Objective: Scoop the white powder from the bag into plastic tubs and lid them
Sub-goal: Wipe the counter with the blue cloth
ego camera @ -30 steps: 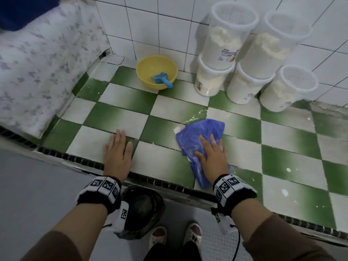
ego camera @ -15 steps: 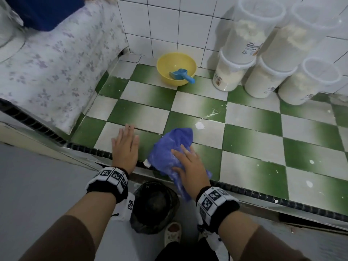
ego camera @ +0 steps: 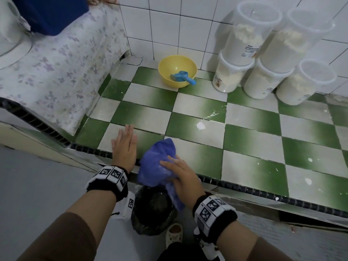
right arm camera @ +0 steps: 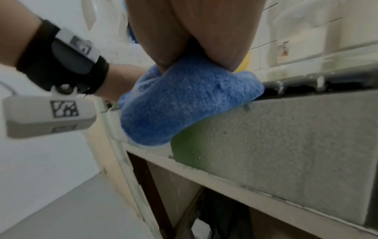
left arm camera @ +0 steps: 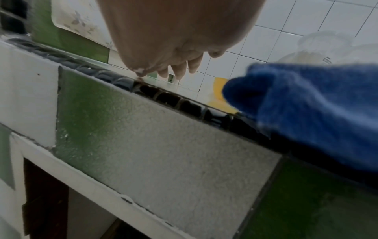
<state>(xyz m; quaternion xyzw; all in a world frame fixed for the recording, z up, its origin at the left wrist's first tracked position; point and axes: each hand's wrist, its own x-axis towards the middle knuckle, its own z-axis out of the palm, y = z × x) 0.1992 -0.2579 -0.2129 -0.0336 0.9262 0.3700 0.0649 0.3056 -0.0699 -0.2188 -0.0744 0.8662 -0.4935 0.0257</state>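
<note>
Several lidded clear tubs [ego camera: 267, 59] of white powder stand stacked against the back wall at the right. A yellow bowl [ego camera: 177, 70] holds a blue scoop [ego camera: 182, 77]. My right hand [ego camera: 180, 175] presses a blue cloth [ego camera: 156, 162] at the counter's front edge, fingers laid straight over it; part of the cloth hangs over the edge. In the right wrist view the cloth [right arm camera: 184, 103] bulges under my palm. My left hand [ego camera: 125, 146] lies flat on the counter beside it, holding nothing. No powder bag is in view.
The green-and-white tiled counter [ego camera: 254, 144] carries a white powder spot [ego camera: 201, 126] and small flecks at the right. A black-lined bin [ego camera: 152, 210] stands on the floor below the cloth. A floral cover [ego camera: 56, 72] drapes the left side.
My right hand has dragged the blue cloth toward me, from mid-counter to the front edge above the bin. The left hand has stayed flat on the counter.
</note>
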